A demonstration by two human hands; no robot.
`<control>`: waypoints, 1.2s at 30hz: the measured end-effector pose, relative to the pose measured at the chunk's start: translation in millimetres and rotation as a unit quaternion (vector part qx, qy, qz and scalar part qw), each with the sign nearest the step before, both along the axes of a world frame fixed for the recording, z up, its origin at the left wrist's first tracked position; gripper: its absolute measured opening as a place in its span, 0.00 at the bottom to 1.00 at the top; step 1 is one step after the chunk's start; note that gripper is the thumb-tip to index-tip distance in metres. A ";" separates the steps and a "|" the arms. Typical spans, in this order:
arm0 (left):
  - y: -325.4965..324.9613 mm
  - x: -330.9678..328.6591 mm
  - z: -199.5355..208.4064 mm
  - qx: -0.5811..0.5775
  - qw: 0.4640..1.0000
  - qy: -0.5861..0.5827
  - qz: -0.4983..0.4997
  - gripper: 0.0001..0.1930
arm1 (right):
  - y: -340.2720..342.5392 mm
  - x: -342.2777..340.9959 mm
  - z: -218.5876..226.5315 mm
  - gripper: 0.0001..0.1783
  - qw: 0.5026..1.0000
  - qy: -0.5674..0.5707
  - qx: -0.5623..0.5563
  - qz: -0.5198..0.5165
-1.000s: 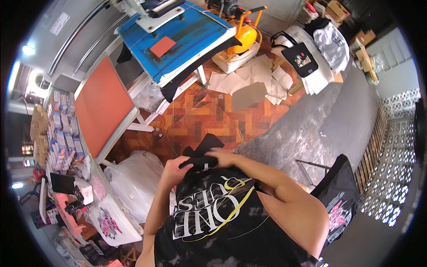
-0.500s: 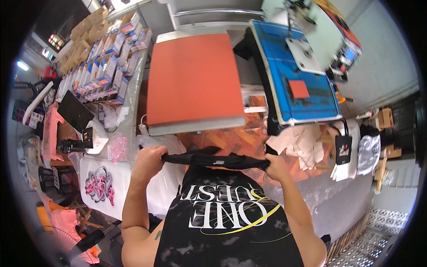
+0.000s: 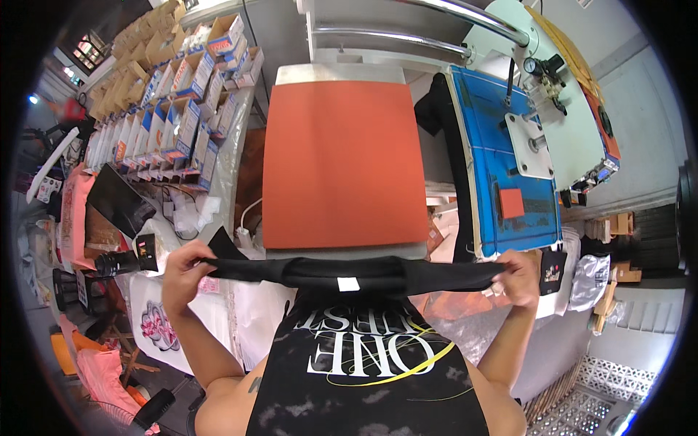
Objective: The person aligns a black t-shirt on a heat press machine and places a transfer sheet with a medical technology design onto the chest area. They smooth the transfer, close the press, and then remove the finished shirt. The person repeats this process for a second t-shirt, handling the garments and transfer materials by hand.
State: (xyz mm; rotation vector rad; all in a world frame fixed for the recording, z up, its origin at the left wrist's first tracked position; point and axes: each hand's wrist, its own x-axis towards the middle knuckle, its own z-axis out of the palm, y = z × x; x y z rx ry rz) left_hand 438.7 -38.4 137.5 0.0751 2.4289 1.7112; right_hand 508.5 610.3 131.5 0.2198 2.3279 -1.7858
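A black T-shirt [image 3: 313, 272] is stretched sideways in front of my chest, its collar and a small white neck label showing at the middle. My left hand [image 3: 187, 272] pinches one shoulder end, and my right hand [image 3: 518, 280] grips the other. Just beyond the shirt lies a flat heat-press platen with an orange-red pad [image 3: 342, 163]; the shirt is close to its near edge. Whether the cloth touches the platen cannot be told. The lower part of the shirt hangs out of sight.
A blue-covered platen [image 3: 502, 174] carries a small red square, with the press machine [image 3: 567, 94] behind it. At left stand several open cardboard boxes [image 3: 178, 131], a laptop [image 3: 120, 196] and a sheet with a pink-and-grey print [image 3: 156, 323]. A metal rail crosses the back.
Both my hands have moved apart, pulling the shirt wider and tauter. The neck label now shows more clearly. My view has shifted, so the orange-red platen appears lower and further right.
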 end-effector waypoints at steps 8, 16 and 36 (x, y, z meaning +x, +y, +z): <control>18.2 -209.7 8.2 -0.200 0.970 0.124 0.058 0.13 | -58.0 -247.3 49.5 0.16 0.887 0.238 0.396 -0.010; 43.7 -97.7 -169.3 -0.152 0.969 -0.034 0.190 0.27 | -113.7 -154.9 -139.9 0.28 0.927 -0.139 0.338 -0.083; 10.7 -44.0 -208.6 0.170 0.960 -0.031 0.219 0.10 | -76.3 -45.9 -183.8 0.25 0.904 -0.076 -0.343 -0.244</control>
